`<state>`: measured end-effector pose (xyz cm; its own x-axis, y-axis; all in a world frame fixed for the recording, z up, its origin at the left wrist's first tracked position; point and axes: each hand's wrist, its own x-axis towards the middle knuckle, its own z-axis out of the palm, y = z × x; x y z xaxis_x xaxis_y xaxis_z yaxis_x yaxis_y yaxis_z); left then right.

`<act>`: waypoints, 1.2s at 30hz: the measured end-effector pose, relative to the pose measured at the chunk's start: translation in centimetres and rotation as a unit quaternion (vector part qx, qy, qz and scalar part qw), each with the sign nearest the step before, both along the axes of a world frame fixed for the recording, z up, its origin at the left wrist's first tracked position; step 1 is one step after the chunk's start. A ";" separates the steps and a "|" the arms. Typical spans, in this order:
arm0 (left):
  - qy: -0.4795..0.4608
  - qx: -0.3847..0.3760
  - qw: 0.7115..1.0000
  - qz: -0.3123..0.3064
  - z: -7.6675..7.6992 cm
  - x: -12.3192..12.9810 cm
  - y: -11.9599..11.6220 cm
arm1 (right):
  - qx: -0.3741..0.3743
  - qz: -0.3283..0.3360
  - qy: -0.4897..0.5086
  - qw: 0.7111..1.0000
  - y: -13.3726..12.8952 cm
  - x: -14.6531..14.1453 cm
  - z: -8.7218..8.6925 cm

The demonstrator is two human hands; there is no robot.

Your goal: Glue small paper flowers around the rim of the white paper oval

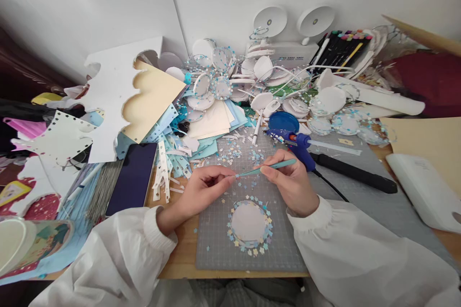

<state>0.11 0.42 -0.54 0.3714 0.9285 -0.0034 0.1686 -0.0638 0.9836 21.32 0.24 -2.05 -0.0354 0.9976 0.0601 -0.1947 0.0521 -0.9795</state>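
Note:
In my right hand point(290, 184) is a pair of teal tweezers point(277, 165), gripped between thumb and fingers with the tip pointing left. My left hand point(207, 189) pinches at that tip; whatever lies between its thumb and forefinger is too small to make out. Below both hands, a round white disc point(248, 220) rests on the grey cutting mat point(216, 256). Small blue, yellow and white flower-shaped pieces point(268, 232) ring its edge. More loose pieces point(232, 151) are scattered on the mat just beyond my hands.
A blue glue gun point(304, 151) lies right of my right hand, near a black stick-like tool point(356, 172). On the left are a phone point(131, 177), cut foam sheets point(111, 91) and a cup point(29, 244). Decorated discs point(329, 100) and a twin-headed lamp point(270, 21) crowd the back.

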 end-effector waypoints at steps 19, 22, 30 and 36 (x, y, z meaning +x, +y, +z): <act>-0.028 -0.004 1.000 0.004 -0.2 0.0 0.0 | -0.073 -0.005 0.098 0.993 0.1 -0.4 1.1; -0.042 -0.004 0.999 0.004 -0.1 0.0 0.1 | -0.075 -0.008 0.097 0.992 0.1 -0.4 1.1; -0.075 -0.006 0.997 0.014 -0.2 0.1 0.1 | -0.077 -0.013 0.105 0.991 0.1 -0.5 1.0; -0.023 0.033 0.999 -0.001 0.1 -0.1 0.2 | -0.078 -0.013 0.098 0.992 0.1 -0.5 1.1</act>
